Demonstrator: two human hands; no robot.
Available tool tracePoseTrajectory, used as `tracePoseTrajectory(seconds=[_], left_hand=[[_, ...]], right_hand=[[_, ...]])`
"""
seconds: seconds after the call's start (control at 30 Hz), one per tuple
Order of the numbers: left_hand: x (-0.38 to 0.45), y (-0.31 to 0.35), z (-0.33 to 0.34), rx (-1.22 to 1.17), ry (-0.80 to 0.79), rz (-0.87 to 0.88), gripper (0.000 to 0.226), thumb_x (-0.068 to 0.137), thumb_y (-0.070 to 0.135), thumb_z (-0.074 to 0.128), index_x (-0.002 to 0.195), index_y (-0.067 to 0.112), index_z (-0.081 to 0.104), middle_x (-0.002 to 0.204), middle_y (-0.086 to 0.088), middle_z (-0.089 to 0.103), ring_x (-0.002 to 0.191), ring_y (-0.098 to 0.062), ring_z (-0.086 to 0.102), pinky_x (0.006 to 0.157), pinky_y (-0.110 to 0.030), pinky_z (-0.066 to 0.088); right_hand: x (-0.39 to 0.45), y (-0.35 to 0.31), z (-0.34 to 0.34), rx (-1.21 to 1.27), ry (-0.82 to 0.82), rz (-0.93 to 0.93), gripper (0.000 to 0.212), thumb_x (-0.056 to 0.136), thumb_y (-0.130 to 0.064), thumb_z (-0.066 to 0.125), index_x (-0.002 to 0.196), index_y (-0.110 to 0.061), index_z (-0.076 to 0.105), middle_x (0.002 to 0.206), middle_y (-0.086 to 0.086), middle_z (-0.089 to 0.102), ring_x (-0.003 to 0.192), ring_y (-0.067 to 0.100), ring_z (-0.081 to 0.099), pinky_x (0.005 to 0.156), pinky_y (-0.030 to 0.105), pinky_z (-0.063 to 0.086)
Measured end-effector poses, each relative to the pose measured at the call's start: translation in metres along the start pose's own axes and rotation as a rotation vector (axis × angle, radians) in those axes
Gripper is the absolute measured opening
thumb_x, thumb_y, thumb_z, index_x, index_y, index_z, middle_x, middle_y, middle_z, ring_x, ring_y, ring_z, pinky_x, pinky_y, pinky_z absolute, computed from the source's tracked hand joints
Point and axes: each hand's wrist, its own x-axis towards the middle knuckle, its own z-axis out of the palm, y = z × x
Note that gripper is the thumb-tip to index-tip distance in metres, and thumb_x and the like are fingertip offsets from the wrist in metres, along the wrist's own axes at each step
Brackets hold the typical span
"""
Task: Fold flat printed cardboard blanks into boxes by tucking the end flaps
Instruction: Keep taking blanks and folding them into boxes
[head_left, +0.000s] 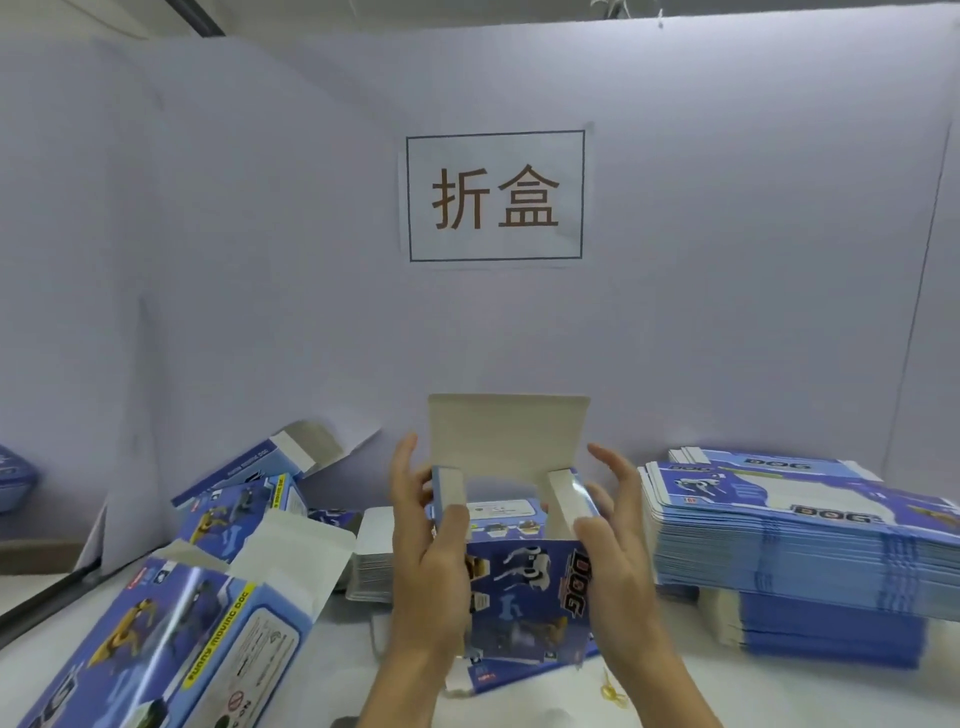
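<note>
A blue printed box (524, 582) with robot dog pictures stands upright in front of me, its top end open. The big lid flap (509, 431) points straight up and shows its grey inside. Two small side flaps (569, 499) lean inward over the opening. My left hand (426, 545) grips the box's left side, thumb pressing on the left small flap. My right hand (618, 545) holds the right side, thumb against the right small flap, fingers spread behind it.
A tall stack of flat blue blanks (800, 525) lies at the right. Folded boxes with open flaps (171, 623) lie at the left, another (249, 483) behind them. A low pile of white-backed blanks (371, 561) sits behind my left hand. A paper sign (496, 195) hangs on the white partition.
</note>
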Motion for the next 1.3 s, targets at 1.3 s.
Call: tracePoseTrajectory(seconds=[1.3], left_hand=[[0.032, 0.022, 0.002, 0.199, -0.251, 0.083, 0.019, 0.093, 0.033, 0.046, 0.111, 0.037, 0.053, 0.097, -0.013, 0.059, 0.080, -0.040, 0.061, 0.066, -0.051, 0.055]], right_hand=[[0.036, -0.012, -0.011, 0.176, -0.219, 0.080, 0.033, 0.083, -0.040, 0.063, 0.115, -0.032, 0.059, 0.106, 0.008, 0.070, 0.089, 0.032, 0.072, 0.069, 0.041, 0.060]])
